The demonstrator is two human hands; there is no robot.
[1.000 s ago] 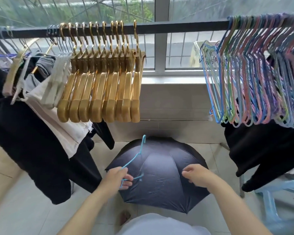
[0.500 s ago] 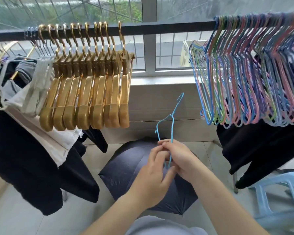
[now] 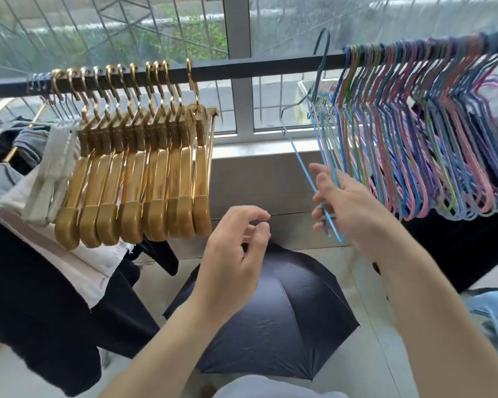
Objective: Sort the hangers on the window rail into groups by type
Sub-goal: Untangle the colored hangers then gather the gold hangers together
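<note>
Blue hanger (image 3: 302, 165) apparently held by right hand (image 3: 345, 208).

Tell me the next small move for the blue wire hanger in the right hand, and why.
Probably lower its hook onto the rail, just left of the coloured wire hangers. The right hand grips the blue wire hanger with its hook raised above the rail beside that matching group; the left hand holds nothing.
</note>
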